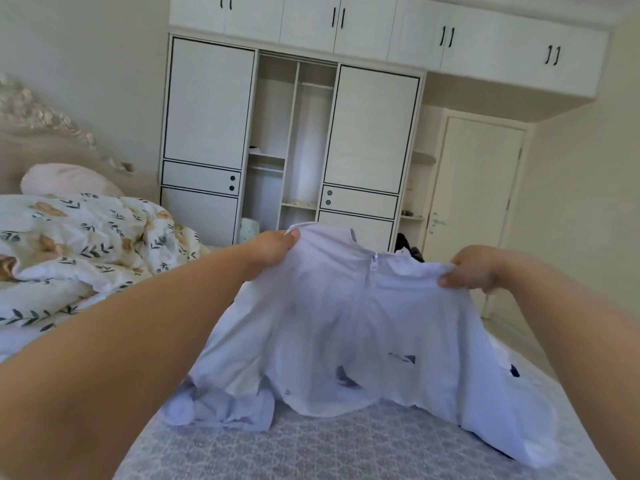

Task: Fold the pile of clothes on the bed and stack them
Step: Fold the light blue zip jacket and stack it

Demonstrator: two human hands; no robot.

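Forearms first, both of mine reaching out over the pale grey patterned bedsheet [346,452], and between them hangs the thin white garment with a back zip and small dark blue prints [346,334]. My left hand [273,251] pinches the top edge of it at one shoulder, thumb on the near face, fingers hidden behind the cloth. My right hand [471,271] grips the other shoulder the same way, curled over the edge. Neither is slack; both are holding fabric.

So the garment lies straight ahead of me, stretched side to side from one hand to the other, zip roughly midway between them and a little closer to my right. Its length falls away from the hands toward me, hem dragging on the sheet below my wrists, with a bunched sleeve crumpled under my left forearm. My left hand sits slightly higher and farther out than my right, so the top edge tilts.

I reckon the next move is laying it flat, and that wants the hands levelled first.

Off beyond my left arm sits the rumpled white quilt with leaf and flower print [86,244]. Far ahead stands the white wardrobe with black-trimmed doors [207,105].
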